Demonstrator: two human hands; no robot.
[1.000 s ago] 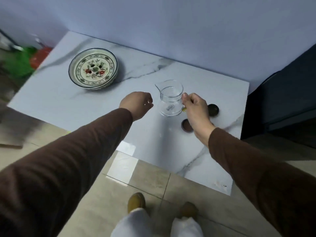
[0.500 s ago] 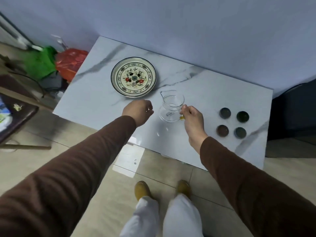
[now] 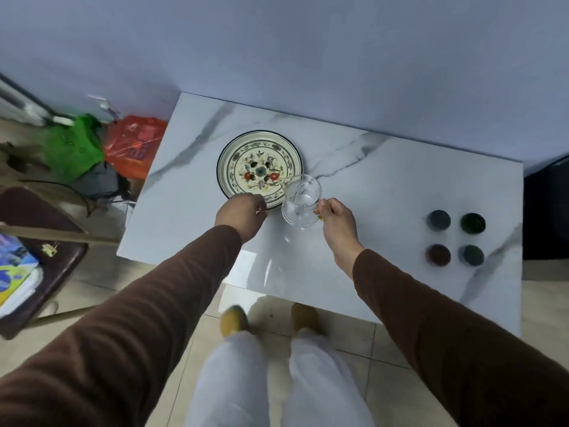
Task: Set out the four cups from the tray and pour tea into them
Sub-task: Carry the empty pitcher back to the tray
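The clear glass pitcher (image 3: 301, 201), clamped by the right hand (image 3: 334, 214), has been carried toward the round floral tray (image 3: 260, 168), apparently emptied; the left hand (image 3: 240, 212) is curled shut.

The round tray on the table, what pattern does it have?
The tray is cream with red and dark flowers at its centre and a dark rim, seen in the head view.

Both arms wore long brown sleeves (image 3: 147, 318) reaching the wrists, hands (image 3: 241, 214) bare; the legs were in pale white trousers (image 3: 231, 383), the feet in mustard-yellow shoes (image 3: 234, 320)
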